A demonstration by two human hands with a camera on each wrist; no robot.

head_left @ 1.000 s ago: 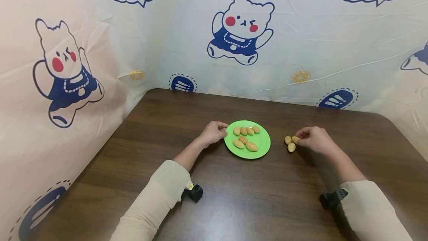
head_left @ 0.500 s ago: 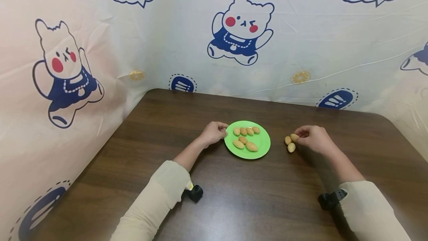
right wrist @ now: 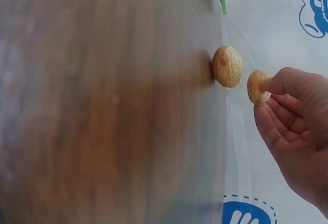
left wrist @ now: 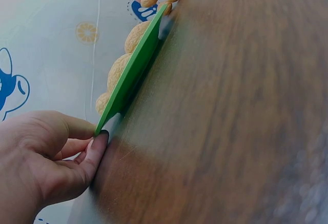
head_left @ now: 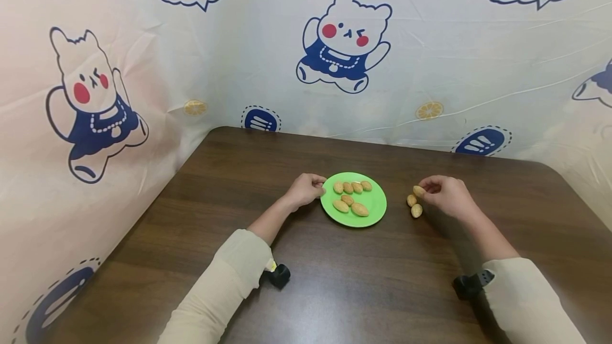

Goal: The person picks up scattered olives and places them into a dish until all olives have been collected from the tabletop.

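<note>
In the head view, a round green plate (head_left: 354, 221) lies on the table with several tan, oval, wrinkled nuts (head_left: 360, 209) spread on it. My left hand (head_left: 304, 190) pinches the plate's left rim; the left wrist view shows thumb (left wrist: 97, 149) and forefinger at that edge. To the right of the plate, my right hand (head_left: 448, 195) pinches one nut (right wrist: 258, 87) between thumb and fingertips, held just above the table. Two more nuts sit on the tabletop close by, a left one (head_left: 411, 200) and a nearer one (head_left: 417, 211).
The dark brown wooden table (head_left: 363, 291) reaches back to a pale cloth backdrop (head_left: 268, 41) printed with cartoon bears. A small black camera is strapped at each wrist, the left camera (head_left: 279, 276) and the right camera (head_left: 470, 285).
My right hand has lifted the nut slightly off the table and shifted a little left and away, so the nut now hangs above the other two. Left hand and plate stay still.
</note>
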